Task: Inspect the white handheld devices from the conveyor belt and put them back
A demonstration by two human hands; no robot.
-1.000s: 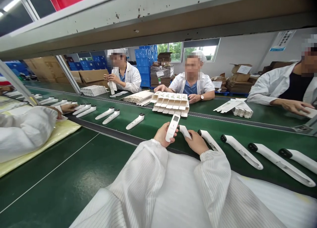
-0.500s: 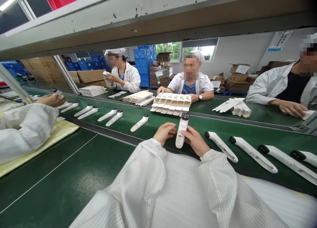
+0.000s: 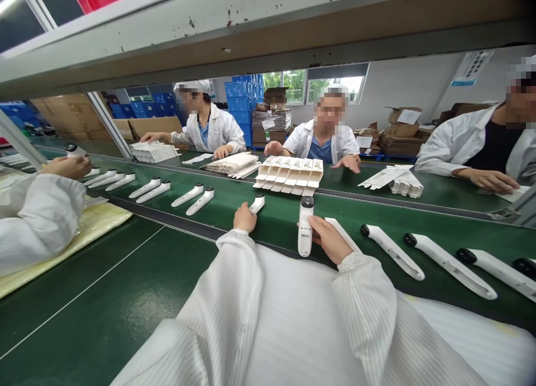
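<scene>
My right hand (image 3: pixel 331 239) holds a white handheld thermometer (image 3: pixel 306 221) upright by its side, its black head on top and an open compartment in the handle facing me. To the left, my left hand (image 3: pixel 244 218) has its fingers closed round the handle of a second white thermometer (image 3: pixel 257 203), whose black head points away from me at the belt. The hand hides most of that handle. Partly behind my right hand lies another thermometer (image 3: pixel 342 233). A further thermometer (image 3: pixel 391 252) rests to the right of it.
Several more thermometers lie along the green conveyor belt (image 3: pixel 226 193). Across it stand open white cartons (image 3: pixel 288 175) and flat cartons (image 3: pixel 232 163), with co-workers behind. A co-worker's hand (image 3: pixel 69 165) holds a device at left. A shelf beam (image 3: pixel 251 34) crosses overhead.
My left hand has moved left onto another thermometer. My right hand keeps its thermometer, slightly lower. The thermometers on the belt have shifted right. The co-worker opposite has lifted both hands off the cartons.
</scene>
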